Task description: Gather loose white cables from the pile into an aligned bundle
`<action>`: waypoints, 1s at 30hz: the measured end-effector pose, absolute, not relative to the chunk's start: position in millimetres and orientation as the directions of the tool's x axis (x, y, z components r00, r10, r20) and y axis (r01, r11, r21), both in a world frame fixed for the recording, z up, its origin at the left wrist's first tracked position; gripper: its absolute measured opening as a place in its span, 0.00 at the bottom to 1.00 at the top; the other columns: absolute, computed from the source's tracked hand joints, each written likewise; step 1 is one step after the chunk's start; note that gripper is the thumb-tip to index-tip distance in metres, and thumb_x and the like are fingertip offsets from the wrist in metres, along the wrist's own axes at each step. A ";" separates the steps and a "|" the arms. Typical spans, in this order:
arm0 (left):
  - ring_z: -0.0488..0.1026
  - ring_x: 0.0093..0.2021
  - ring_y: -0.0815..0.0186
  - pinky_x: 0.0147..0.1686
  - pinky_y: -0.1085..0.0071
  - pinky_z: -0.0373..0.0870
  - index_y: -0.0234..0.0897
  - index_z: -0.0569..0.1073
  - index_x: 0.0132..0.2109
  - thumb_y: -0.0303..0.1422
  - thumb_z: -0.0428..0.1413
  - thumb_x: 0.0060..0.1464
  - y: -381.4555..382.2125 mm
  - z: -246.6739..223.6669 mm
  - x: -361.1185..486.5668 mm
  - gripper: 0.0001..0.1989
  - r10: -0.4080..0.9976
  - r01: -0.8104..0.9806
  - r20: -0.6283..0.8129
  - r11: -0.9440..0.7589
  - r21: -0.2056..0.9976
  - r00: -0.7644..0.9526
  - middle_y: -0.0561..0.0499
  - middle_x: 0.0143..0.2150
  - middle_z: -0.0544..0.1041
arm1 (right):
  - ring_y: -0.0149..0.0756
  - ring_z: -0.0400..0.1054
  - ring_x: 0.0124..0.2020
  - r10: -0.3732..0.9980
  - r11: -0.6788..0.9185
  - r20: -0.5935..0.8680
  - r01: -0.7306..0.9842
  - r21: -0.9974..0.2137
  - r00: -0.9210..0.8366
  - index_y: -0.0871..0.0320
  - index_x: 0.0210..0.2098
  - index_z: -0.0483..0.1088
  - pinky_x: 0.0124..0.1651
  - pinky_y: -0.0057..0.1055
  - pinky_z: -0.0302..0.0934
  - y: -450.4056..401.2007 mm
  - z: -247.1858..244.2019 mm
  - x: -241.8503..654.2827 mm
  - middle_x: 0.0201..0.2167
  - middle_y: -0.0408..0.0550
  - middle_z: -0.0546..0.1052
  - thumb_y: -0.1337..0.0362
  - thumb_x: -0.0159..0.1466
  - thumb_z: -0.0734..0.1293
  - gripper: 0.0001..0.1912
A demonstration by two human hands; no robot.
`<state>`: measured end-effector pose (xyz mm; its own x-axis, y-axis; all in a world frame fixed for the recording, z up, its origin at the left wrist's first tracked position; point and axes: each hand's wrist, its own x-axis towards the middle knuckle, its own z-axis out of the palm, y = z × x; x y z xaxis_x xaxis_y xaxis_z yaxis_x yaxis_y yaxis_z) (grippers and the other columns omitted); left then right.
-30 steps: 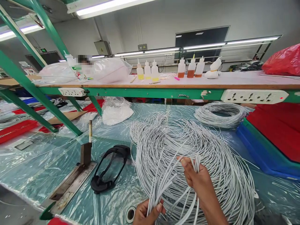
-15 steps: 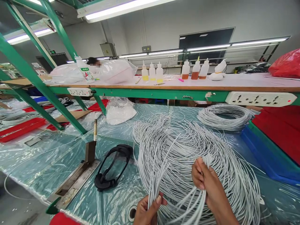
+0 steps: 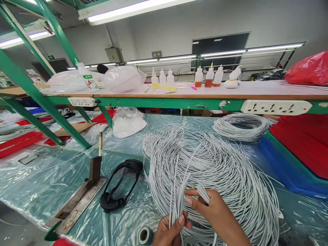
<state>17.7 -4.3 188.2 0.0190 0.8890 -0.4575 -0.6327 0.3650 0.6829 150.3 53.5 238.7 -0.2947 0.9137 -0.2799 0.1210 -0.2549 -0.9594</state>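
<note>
A big loose heap of thin grey cables (image 3: 205,157) lies on the plastic-covered bench before me. My left hand (image 3: 173,229) is closed round an upright bundle of cable ends (image 3: 180,198), low at the front of the heap. Just right of it, my right hand (image 3: 212,208) holds a second bunch of cable ends (image 3: 203,193), which pokes up between thumb and fingers. The tips of its thumb and index finger reach close to the left bundle; whether they touch it I cannot tell. The right hand's other fingers are partly hidden.
Left of the heap lie a black strap-like frame (image 3: 120,184) and a metal cutter with an upright handle (image 3: 95,169). A tape roll (image 3: 145,235) sits at the front. Behind are a coiled cable (image 3: 241,127), stacked bins (image 3: 289,164) and a shelf (image 3: 179,102) with bottles.
My right hand has moved left and down with its cable bunch, up beside the left bundle. My left hand has shifted slightly right, still gripping its cables. The view has turned a little.
</note>
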 end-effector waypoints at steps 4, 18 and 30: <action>0.67 0.26 0.74 0.33 0.80 0.60 0.31 0.79 0.26 0.41 0.69 0.29 -2.7 197.4 20.3 0.18 0.891 -0.633 -0.453 0.353 0.689 0.004 0.50 0.20 0.74 | 0.24 0.43 0.20 0.941 -0.219 -0.241 0.116 -0.969 -0.238 0.63 0.27 0.73 0.25 0.27 0.38 49.0 245.4 148.6 0.16 0.38 0.50 0.48 0.48 0.67 0.21; 0.65 0.25 0.72 0.32 0.77 0.57 0.33 0.75 0.24 0.41 0.68 0.31 -3.4 195.1 22.7 0.17 0.939 -0.573 -0.344 0.264 0.776 -0.032 0.49 0.20 0.72 | 0.22 0.41 0.19 0.960 -0.255 -0.244 -0.069 -0.964 -0.139 0.65 0.33 0.69 0.24 0.28 0.35 50.0 243.3 145.0 0.16 0.36 0.50 0.46 0.48 0.69 0.27; 0.67 0.34 0.66 0.35 0.76 0.63 0.31 0.78 0.28 0.43 0.68 0.29 -5.3 195.5 18.0 0.21 0.879 -0.538 -0.457 0.321 0.780 -0.137 0.47 0.27 0.72 | 0.26 0.53 0.21 0.984 -0.171 -0.169 -0.032 -0.985 -0.054 0.60 0.23 0.60 0.26 0.26 0.50 52.1 224.6 146.2 0.18 0.40 0.56 0.35 0.53 0.56 0.31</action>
